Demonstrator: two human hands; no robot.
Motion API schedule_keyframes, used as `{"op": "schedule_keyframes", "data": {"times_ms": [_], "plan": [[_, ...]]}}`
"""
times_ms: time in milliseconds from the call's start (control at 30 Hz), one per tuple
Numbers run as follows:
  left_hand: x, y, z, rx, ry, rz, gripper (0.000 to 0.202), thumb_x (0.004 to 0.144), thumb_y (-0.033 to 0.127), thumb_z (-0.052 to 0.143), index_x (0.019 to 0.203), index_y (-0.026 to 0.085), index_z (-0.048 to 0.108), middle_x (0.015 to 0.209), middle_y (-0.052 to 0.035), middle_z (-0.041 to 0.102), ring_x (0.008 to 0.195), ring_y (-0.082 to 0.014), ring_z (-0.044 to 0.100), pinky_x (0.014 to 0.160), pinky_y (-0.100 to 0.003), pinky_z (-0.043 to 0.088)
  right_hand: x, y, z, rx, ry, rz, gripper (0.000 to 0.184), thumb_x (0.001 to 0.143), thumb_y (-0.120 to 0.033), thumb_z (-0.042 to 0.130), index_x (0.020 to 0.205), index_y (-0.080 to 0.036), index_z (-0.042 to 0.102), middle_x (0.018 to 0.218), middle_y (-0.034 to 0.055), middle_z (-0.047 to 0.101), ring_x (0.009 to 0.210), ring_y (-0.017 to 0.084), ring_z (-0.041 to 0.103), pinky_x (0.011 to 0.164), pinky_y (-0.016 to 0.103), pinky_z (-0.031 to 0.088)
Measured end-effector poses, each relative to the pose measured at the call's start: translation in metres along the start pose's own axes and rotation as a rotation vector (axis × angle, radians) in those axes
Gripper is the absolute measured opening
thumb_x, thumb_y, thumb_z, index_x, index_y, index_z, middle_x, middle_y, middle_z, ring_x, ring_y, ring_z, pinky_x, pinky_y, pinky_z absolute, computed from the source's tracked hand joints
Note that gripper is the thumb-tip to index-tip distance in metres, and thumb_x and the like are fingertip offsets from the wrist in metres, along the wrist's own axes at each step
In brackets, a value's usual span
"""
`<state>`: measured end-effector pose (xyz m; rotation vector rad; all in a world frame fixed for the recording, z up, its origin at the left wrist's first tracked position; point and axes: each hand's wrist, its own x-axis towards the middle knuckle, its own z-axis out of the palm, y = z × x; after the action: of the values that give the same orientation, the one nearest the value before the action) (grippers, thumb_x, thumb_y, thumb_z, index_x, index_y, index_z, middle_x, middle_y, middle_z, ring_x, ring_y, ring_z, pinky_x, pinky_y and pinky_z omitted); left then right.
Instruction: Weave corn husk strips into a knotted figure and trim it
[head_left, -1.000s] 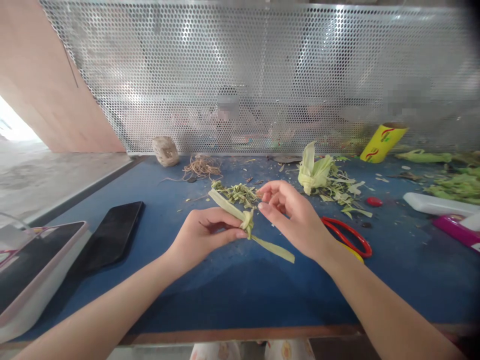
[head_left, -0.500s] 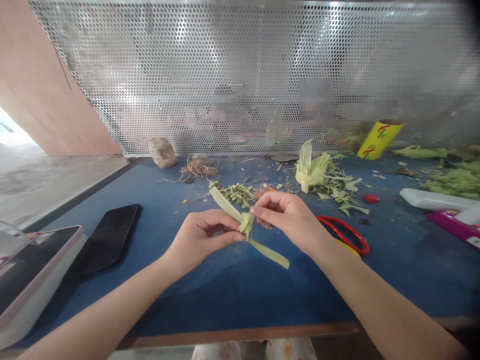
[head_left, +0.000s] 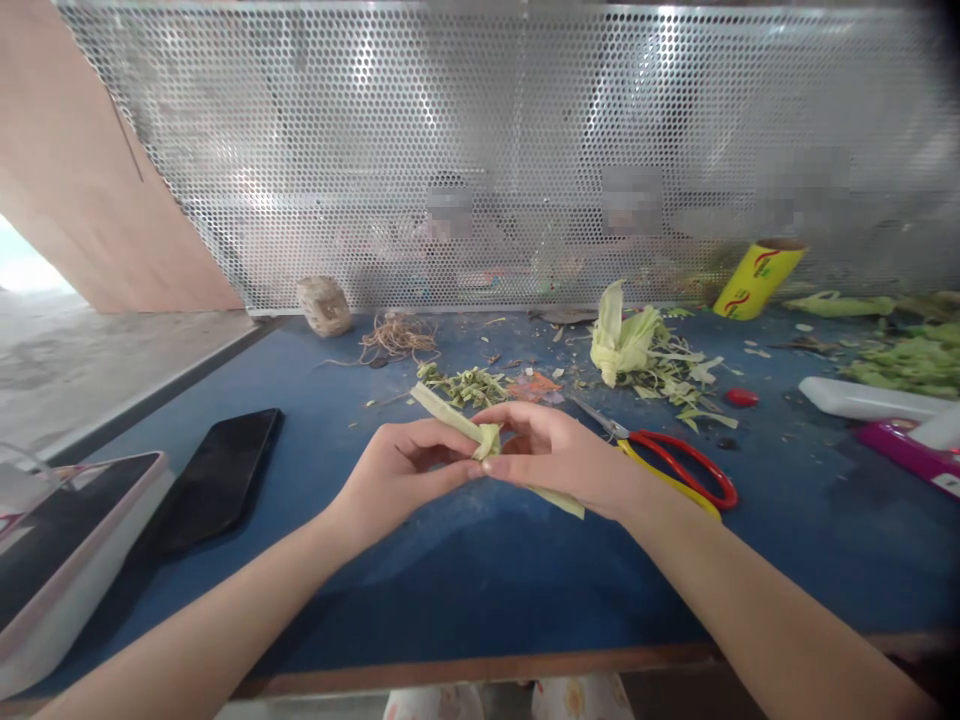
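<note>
Between both hands is a pale green husk-like leaf strip [head_left: 448,412] with a folded knot in its middle. One tail points up and left; the other slants down to the right, partly behind my right hand. My left hand [head_left: 412,465] is closed, pinching the strip just left of the knot. My right hand [head_left: 551,450] is closed too, its thumb and fingers pressing the knot's right side. Close to the right wrist lie scissors [head_left: 679,470] with red and yellow handles. Beyond the hands sits a small pile of green knotted pieces [head_left: 469,386].
On the blue table [head_left: 450,590] lie a tangle of twine [head_left: 397,337], a leafy husk bundle [head_left: 624,340] with scraps, and a black phone [head_left: 217,480]. A yellow tube [head_left: 759,280] stands near the perforated metal screen [head_left: 517,130]. A white-and-purple tool [head_left: 900,440] is at right.
My right hand has moved down and left, its thumb now low on the knot and covering part of the lower tail. The scissors' blades have come into view.
</note>
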<state>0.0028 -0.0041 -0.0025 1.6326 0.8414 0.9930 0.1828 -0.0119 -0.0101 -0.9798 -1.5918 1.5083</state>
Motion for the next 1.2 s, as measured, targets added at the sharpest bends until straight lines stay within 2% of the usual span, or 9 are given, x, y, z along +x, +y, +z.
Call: {"op": "schedule_keyframes", "data": {"times_ms": [100, 233, 433, 567, 833, 933, 1033, 1100, 1200], "plan": [[0.000, 0.000, 0.000, 0.092, -0.014, 0.018, 0.004, 0.062, 0.015, 0.068, 0.066, 0.014, 0.067, 0.068, -0.0030, 0.066, 0.063, -0.0137, 0.059, 0.064, -0.026, 0.050, 0.001, 0.002, 0.001, -0.040, 0.013, -0.021, 0.041, 0.065, -0.034, 0.069, 0.102, -0.023, 0.054, 0.092, 0.0020, 0.060, 0.078, 0.013, 0.058, 0.069, 0.027, 0.048], [0.000, 0.001, 0.000, 0.207, -0.060, -0.033, 0.009, 0.066, 0.021, 0.065, 0.071, 0.013, 0.063, 0.076, -0.0051, 0.065, 0.067, -0.0148, 0.059, 0.065, -0.028, 0.048, 0.003, 0.002, 0.005, -0.125, 0.103, -0.039, 0.037, 0.065, -0.027, 0.068, 0.098, -0.020, 0.056, 0.073, -0.0005, 0.060, 0.063, 0.011, 0.057, 0.057, 0.024, 0.047], [0.001, -0.003, 0.000, 0.117, -0.018, -0.087, 0.039, 0.065, 0.020, 0.068, 0.087, 0.020, 0.036, 0.064, 0.0034, 0.062, 0.062, -0.0145, 0.060, 0.062, -0.029, 0.047, 0.003, 0.001, 0.010, -0.084, 0.177, -0.118, 0.014, 0.069, -0.022, 0.063, 0.080, -0.019, 0.055, 0.054, -0.0056, 0.052, 0.045, 0.007, 0.049, 0.041, 0.019, 0.040], [0.000, -0.005, 0.000, 0.049, -0.071, -0.113, 0.041, 0.068, 0.018, 0.065, 0.090, 0.022, 0.030, 0.061, 0.0066, 0.058, 0.056, -0.0099, 0.054, 0.057, -0.025, 0.043, 0.005, 0.000, 0.006, -0.038, 0.236, -0.177, 0.013, 0.069, -0.025, 0.064, 0.073, -0.018, 0.053, 0.049, -0.0069, 0.050, 0.039, 0.005, 0.046, 0.040, 0.020, 0.040], [-0.002, -0.001, 0.000, -0.037, -0.134, -0.072, 0.028, 0.067, 0.008, 0.058, 0.084, 0.019, 0.039, 0.055, 0.0093, 0.042, 0.053, -0.0066, 0.044, 0.051, -0.019, 0.036, 0.007, 0.001, -0.006, 0.101, 0.294, -0.234, 0.018, 0.065, -0.027, 0.068, 0.071, -0.016, 0.055, 0.056, -0.0046, 0.053, 0.041, 0.006, 0.049, 0.038, 0.020, 0.042], [-0.004, 0.000, -0.002, -0.044, -0.186, -0.090, 0.023, 0.066, 0.009, 0.058, 0.082, 0.018, 0.045, 0.060, 0.0057, 0.048, 0.056, -0.0081, 0.047, 0.053, -0.020, 0.038, 0.007, 0.000, -0.004, 0.122, 0.259, -0.235, 0.012, 0.070, -0.026, 0.063, 0.075, -0.016, 0.058, 0.068, -0.0002, 0.059, 0.052, 0.008, 0.056, 0.042, 0.021, 0.047], [-0.004, 0.000, -0.002, -0.119, -0.213, -0.106, 0.034, 0.071, 0.016, 0.058, 0.102, 0.017, 0.043, 0.070, -0.0007, 0.059, 0.064, -0.0128, 0.055, 0.053, -0.023, 0.042, 0.008, 0.000, 0.001, 0.116, 0.227, -0.210, 0.013, 0.071, -0.024, 0.062, 0.081, -0.018, 0.057, 0.076, 0.0012, 0.061, 0.062, 0.011, 0.060, 0.048, 0.023, 0.052], [-0.003, -0.001, 0.000, -0.139, -0.192, -0.116, 0.040, 0.074, 0.021, 0.058, 0.110, 0.016, 0.040, 0.074, -0.0045, 0.063, 0.066, -0.0152, 0.059, 0.051, -0.023, 0.044, 0.007, 0.000, 0.004, 0.087, 0.211, -0.198, 0.016, 0.072, -0.023, 0.061, 0.086, -0.019, 0.056, 0.076, 0.0007, 0.062, 0.063, 0.012, 0.061, 0.050, 0.024, 0.052], [0.000, -0.002, 0.004, -0.117, -0.124, -0.143, 0.036, 0.073, 0.025, 0.060, 0.104, 0.013, 0.047, 0.070, -0.0045, 0.066, 0.061, -0.0151, 0.060, 0.047, -0.023, 0.045, 0.005, -0.001, 0.007, -0.022, 0.237, -0.214, 0.024, 0.072, -0.021, 0.060, 0.095, -0.021, 0.053, 0.077, -0.0003, 0.065, 0.067, 0.013, 0.063, 0.059, 0.026, 0.052]]}}
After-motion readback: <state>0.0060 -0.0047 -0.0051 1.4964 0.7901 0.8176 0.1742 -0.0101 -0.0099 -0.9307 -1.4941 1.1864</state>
